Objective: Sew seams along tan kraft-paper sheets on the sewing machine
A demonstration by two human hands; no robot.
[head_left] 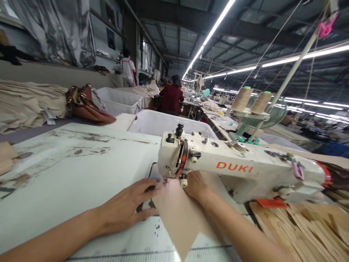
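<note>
Our left hand (133, 202) spreads beside cloth (176, 214) stretching from the sewing machine (207, 158) toward the tabletop's (68, 182) near edge; our right hand's (195, 185) grip we cannot tell. Beyond the far edge: a bin (171, 122), bottom hidden.

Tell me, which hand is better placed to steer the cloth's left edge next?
Probably the left hand: it's spread beside that edge of the cloth, in front of the sewing machine. The right hand is on the cloth's other side, partly hidden behind the machine.

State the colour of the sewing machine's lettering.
Orange DUKI lettering on the cream sewing machine, seen best in head view.
</note>
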